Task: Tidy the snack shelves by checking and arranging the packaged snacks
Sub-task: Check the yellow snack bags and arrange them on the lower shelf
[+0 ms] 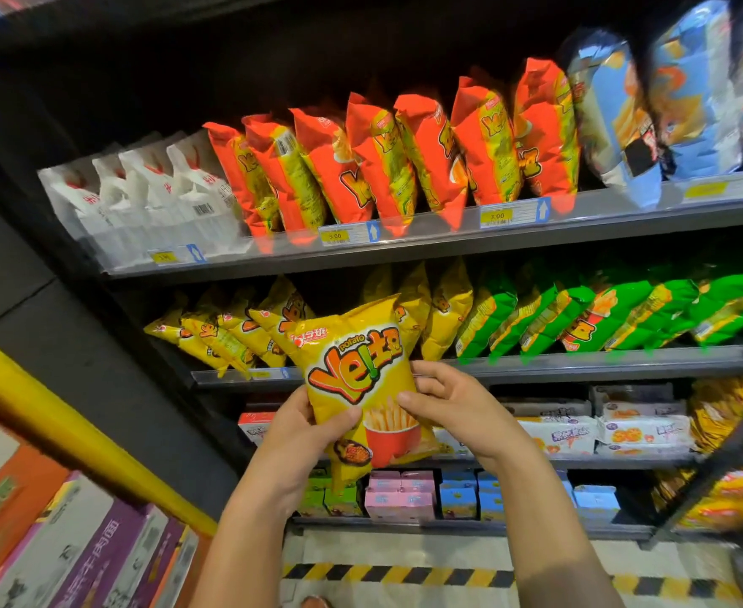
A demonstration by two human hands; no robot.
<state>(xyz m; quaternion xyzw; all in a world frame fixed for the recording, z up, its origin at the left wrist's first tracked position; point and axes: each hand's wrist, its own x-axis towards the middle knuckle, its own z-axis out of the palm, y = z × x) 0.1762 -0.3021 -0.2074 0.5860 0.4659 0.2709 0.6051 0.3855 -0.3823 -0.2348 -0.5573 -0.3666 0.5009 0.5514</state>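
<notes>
Bare left hand (304, 425) just in at seven o'clock, bare right hand (453, 399) at five. Left forearm (247, 520) and right forearm (549, 520) uncovered right down to the bottom edge, either side of six o'clock.

Upper shelf (405, 252): flat packets (141, 199) at left, a row of upright bags (383, 160) at centre, larger bags (646, 107) at right. Middle shelf (580, 366), below: a left group (229, 326) and a right group (602, 313) of leaning bags. Held bag (352, 379): in front of the middle shelf, between the left hand (299, 436) and right hand (444, 401). Lower shelf (624, 462): wrapped packs (602, 432). Bottom shelf (448, 526): small boxes (405, 498). Cartons (76, 541): far left.
</notes>
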